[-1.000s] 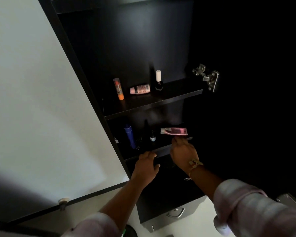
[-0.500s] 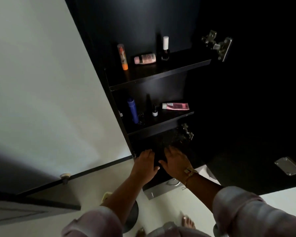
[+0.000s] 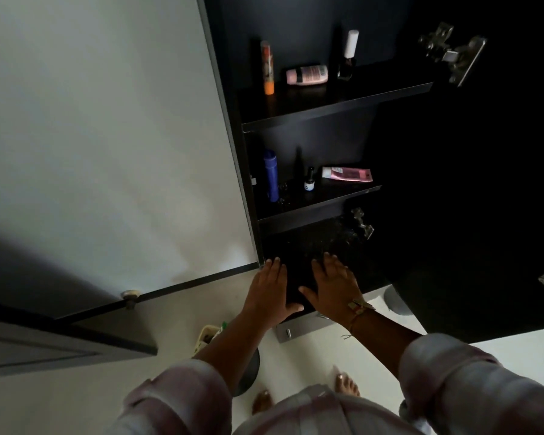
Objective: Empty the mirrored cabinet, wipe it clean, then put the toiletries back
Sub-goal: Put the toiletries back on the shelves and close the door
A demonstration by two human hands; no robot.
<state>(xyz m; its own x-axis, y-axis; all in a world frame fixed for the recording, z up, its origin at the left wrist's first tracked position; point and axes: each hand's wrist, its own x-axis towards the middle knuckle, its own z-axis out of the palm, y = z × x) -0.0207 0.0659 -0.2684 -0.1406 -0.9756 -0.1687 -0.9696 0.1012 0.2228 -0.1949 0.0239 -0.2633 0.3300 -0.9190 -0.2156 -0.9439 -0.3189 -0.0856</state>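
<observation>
Head view: both of my hands are low in the open mirrored cabinet (image 3: 311,136), palms down on its dark bottom ledge. The left hand (image 3: 269,288) and right hand (image 3: 335,287) lie flat with the fingers straight and spread, and neither holds anything.

The toiletries all sit at 12 o'clock from the hands, on two shelves. On the lower shelf (image 3: 314,210), the blue bottle (image 3: 271,175) stands upright straight up from the left hand. The pink tube (image 3: 347,174) lies on its side just toward 1 o'clock of the right hand, its long axis running 9 to 3 with the white cap at the 9 o'clock end. A small dark bottle (image 3: 309,180) stands between the two. I judge the right hand is the nearer one for the tube and the left for the blue bottle.

On the upper shelf (image 3: 336,105), farther up at 12 o'clock, an orange-capped tube (image 3: 267,67) stands upright. A pale pink bottle (image 3: 307,75) lies with its long axis 9 to 3, and a white-capped polish bottle (image 3: 349,54) stands beside it.

As for writing, the pale pink bottle carries barcode-like stripes and the pink tube has a dark printed patch. The small bottle has a white label. I can read no brand or word on any of them.
</observation>
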